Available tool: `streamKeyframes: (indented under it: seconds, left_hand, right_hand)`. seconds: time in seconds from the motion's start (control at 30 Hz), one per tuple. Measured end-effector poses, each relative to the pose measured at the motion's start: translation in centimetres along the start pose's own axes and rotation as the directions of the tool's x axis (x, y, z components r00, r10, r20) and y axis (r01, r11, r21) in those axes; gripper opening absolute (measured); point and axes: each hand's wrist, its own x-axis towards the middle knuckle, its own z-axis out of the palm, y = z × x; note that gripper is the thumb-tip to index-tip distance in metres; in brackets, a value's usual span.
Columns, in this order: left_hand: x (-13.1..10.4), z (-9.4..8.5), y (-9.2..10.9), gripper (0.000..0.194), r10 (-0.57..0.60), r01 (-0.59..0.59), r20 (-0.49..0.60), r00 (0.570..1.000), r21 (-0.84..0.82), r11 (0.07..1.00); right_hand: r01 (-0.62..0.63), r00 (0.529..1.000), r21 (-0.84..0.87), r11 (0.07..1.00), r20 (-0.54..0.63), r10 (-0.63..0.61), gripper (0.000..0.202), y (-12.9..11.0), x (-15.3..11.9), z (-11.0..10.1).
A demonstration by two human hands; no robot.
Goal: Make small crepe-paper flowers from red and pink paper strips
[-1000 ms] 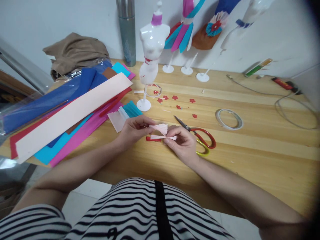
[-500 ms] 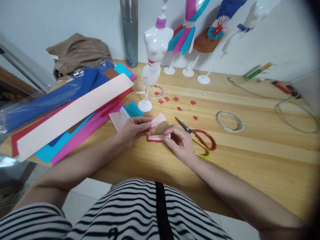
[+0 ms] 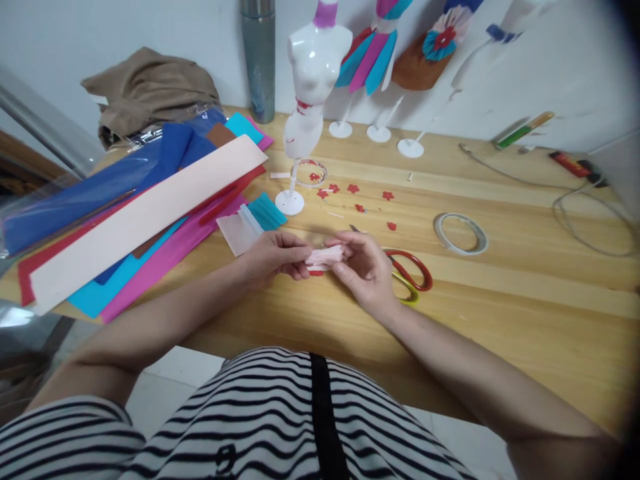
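Observation:
Between my hands stretches a small pleated piece of pale pink crepe paper (image 3: 324, 256). My left hand (image 3: 281, 257) pinches its left end between thumb and fingers. At its right end, my right hand (image 3: 364, 267) holds it with thumb and fingertips. Just beneath lies a small red strip (image 3: 316, 273) on the table, mostly covered by the pink piece. Scissors with red and yellow handles (image 3: 414, 268) lie beside my right hand, which hides part of their blades. A white mini mannequin (image 3: 311, 87) with purple neck and red waist bands stands behind.
Crepe paper sheets (image 3: 150, 220) pile up at left, near a brown cloth (image 3: 155, 90). Red paper flowers (image 3: 353, 189) are scattered mid-table. A tape roll (image 3: 460, 233) lies at right. Several dressed mannequins and a flask (image 3: 259, 67) stand along the wall.
My right hand has come up from the white and red strip to the pink paper. Both hands now hold that paper, which looks more pleated. The view has shifted slightly.

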Motion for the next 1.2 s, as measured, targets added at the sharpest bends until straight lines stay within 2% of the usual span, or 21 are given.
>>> streamKeyframes:
  seconds: [0.13,0.23,0.43,0.6,0.8,1.0,1.07,1.2]
  left_hand:
    - [0.12,-0.09,-0.06,0.031,0.005,-0.005,0.019,1.000,-0.011,1.000]
    - [0.23,-0.17,-0.08,0.030,-0.003,0.004,0.028,1.000,-0.008,1.000]
    - [0.13,-0.05,-0.05,0.024,-0.015,0.015,0.003,1.000,-0.010,1.000]
    - [0.08,-0.01,-0.02,0.029,0.000,0.000,0.018,1.000,0.002,1.000]
    - [-0.10,0.31,-0.14,0.034,0.020,-0.020,0.038,0.999,0.012,1.000]
    - [-0.23,0.40,-0.19,0.035,0.045,-0.047,0.049,0.998,0.057,0.997]
    - [-0.27,0.37,-0.23,0.036,0.077,-0.079,0.031,0.997,0.089,0.993]
    - [-0.43,0.53,-0.54,0.036,0.239,-0.227,-0.025,0.971,0.226,0.947]
  right_hand:
    - [0.098,0.995,-0.197,0.976,0.056,-0.088,0.033,-0.34,0.17,-0.24]
    - [0.148,0.988,-0.256,0.955,0.077,-0.132,0.027,-0.59,0.33,-0.24]
    - [0.155,0.988,-0.258,0.954,0.057,-0.145,0.018,-0.76,0.46,-0.08]
    - [0.148,0.989,-0.278,0.949,0.047,-0.140,0.007,-0.97,0.53,-0.05]
    - [0.124,0.992,-0.275,0.954,0.003,-0.128,0.006,-0.65,0.39,-0.07]
    - [0.052,0.998,-0.237,0.970,-0.018,-0.058,0.010,-0.45,0.32,-0.04]
    - [0.038,0.999,-0.234,0.972,-0.017,-0.043,0.011,-0.55,0.34,0.00]
    - [0.029,0.999,-0.207,0.978,-0.017,-0.033,0.013,-0.75,0.38,0.12]
